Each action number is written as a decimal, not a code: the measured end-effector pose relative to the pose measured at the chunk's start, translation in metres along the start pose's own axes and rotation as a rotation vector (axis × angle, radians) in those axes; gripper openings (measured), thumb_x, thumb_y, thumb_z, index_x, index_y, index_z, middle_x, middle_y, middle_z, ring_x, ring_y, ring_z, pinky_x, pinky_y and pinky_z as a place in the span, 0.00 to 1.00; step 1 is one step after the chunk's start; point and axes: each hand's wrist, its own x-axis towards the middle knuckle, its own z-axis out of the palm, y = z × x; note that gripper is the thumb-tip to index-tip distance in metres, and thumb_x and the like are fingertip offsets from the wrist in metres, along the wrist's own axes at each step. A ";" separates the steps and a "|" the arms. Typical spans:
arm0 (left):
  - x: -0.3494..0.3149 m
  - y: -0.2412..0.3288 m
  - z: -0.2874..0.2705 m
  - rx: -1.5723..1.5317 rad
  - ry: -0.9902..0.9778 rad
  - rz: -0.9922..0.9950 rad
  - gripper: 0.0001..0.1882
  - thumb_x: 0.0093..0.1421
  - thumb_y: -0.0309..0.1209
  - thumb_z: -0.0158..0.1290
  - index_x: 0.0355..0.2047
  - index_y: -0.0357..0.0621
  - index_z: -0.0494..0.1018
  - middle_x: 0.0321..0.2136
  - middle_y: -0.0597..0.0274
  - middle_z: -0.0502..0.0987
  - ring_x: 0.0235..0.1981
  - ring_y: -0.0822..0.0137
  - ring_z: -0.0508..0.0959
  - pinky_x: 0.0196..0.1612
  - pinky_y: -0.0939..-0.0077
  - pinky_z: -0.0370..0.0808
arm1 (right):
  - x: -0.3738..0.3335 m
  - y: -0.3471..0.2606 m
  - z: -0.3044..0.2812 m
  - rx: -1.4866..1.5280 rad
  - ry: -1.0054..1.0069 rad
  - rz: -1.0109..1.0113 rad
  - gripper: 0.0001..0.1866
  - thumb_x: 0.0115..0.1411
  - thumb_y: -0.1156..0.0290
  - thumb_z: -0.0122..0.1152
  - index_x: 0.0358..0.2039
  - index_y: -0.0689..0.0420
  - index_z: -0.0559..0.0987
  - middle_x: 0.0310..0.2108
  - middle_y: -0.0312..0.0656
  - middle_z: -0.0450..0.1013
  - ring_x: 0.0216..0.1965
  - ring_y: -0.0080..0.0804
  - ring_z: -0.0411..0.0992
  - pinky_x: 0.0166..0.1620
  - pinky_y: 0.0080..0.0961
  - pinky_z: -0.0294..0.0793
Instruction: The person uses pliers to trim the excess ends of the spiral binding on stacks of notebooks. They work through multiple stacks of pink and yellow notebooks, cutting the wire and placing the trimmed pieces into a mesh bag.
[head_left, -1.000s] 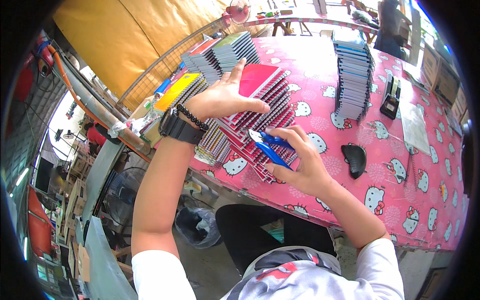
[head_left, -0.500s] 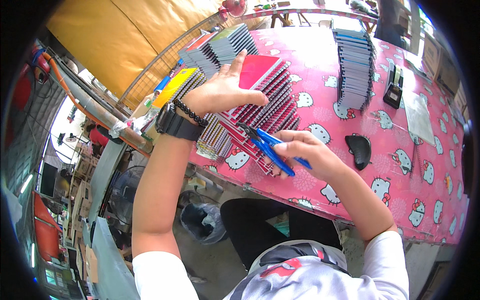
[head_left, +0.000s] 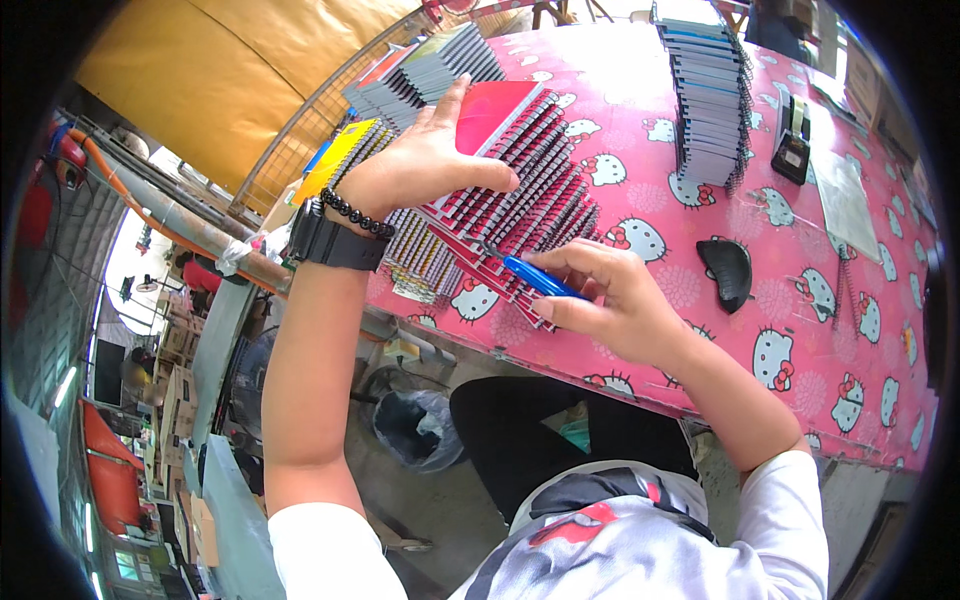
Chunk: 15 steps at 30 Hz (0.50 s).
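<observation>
A fanned row of red spiral-bound notebooks [head_left: 535, 195] lies on the pink patterned table [head_left: 850, 330]. My left hand [head_left: 425, 160], with a black watch and bead bracelet at the wrist, presses flat on the row's far end, thumb across the spirals. My right hand [head_left: 610, 300] grips blue-handled pliers [head_left: 535, 278] whose tip touches the wire binding at the near end of the row.
Grey-covered notebooks [head_left: 430, 65] fan out at the far left, with a yellow one [head_left: 335, 160] beside them. A tall stack of notebooks [head_left: 710, 90] stands at the back. A black tape dispenser [head_left: 792, 135] and a black curved object [head_left: 727, 270] lie to the right.
My right hand with the pliers has shifted slightly along the near end of the red row. My left hand stays pressed on the notebooks.
</observation>
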 end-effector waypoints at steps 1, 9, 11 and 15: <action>0.001 0.000 0.000 -0.006 -0.005 0.006 0.65 0.41 0.56 0.62 0.67 0.36 0.37 0.65 0.35 0.46 0.68 0.47 0.46 0.67 0.64 0.47 | -0.001 0.000 0.000 -0.004 0.001 -0.005 0.24 0.50 0.68 0.64 0.49 0.58 0.73 0.35 0.46 0.68 0.38 0.43 0.70 0.41 0.35 0.72; 0.001 0.007 -0.002 -0.006 -0.017 0.004 0.66 0.39 0.59 0.60 0.67 0.33 0.37 0.65 0.31 0.45 0.67 0.43 0.46 0.67 0.63 0.48 | -0.002 0.010 0.007 -0.584 0.327 -0.360 0.27 0.46 0.65 0.66 0.50 0.55 0.73 0.38 0.44 0.68 0.39 0.42 0.68 0.42 0.36 0.68; 0.000 0.008 -0.002 0.005 -0.010 -0.003 0.66 0.39 0.59 0.60 0.67 0.33 0.37 0.65 0.31 0.46 0.67 0.42 0.46 0.67 0.62 0.49 | 0.000 0.006 0.000 -0.207 0.154 -0.172 0.25 0.49 0.63 0.65 0.48 0.56 0.74 0.36 0.45 0.70 0.37 0.42 0.71 0.40 0.36 0.71; 0.001 0.009 -0.001 0.053 -0.014 0.002 0.67 0.38 0.58 0.61 0.67 0.33 0.37 0.64 0.31 0.46 0.67 0.42 0.46 0.67 0.62 0.49 | -0.005 0.005 0.000 -0.039 0.088 -0.057 0.24 0.50 0.61 0.64 0.47 0.57 0.75 0.36 0.47 0.71 0.38 0.43 0.72 0.40 0.37 0.72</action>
